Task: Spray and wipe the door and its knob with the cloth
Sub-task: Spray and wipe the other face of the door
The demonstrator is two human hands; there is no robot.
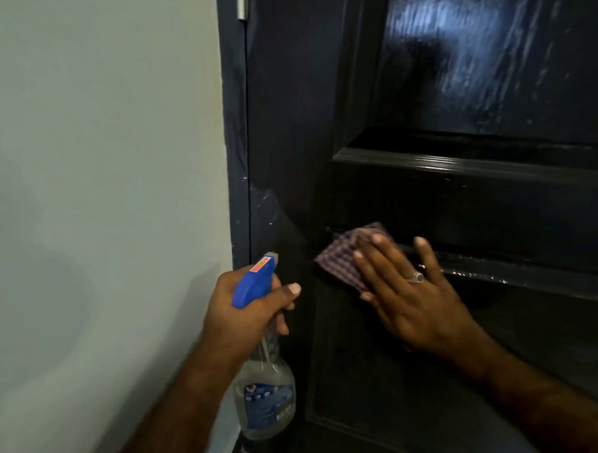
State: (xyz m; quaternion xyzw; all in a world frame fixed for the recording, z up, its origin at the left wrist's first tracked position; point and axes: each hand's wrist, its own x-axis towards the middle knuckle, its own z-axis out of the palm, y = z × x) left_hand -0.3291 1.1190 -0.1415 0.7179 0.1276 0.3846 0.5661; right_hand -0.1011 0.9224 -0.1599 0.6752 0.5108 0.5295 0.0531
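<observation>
A dark glossy panelled door [446,191] fills the right side of the head view, with wet streaks on its upper panel. My right hand [414,293], fingers straight and a ring on one finger, presses a checked cloth [344,259] flat against the door at the moulding of a lower panel. My left hand [249,309] grips the neck of a clear spray bottle [266,403] with a blue trigger head [256,281], held just left of the cloth, nozzle pointing up toward the door edge. No knob is in view.
A pale wall [97,183] takes up the left half. The dark door frame [234,138] runs down between wall and door, with a pale hinge piece [244,4] at the top.
</observation>
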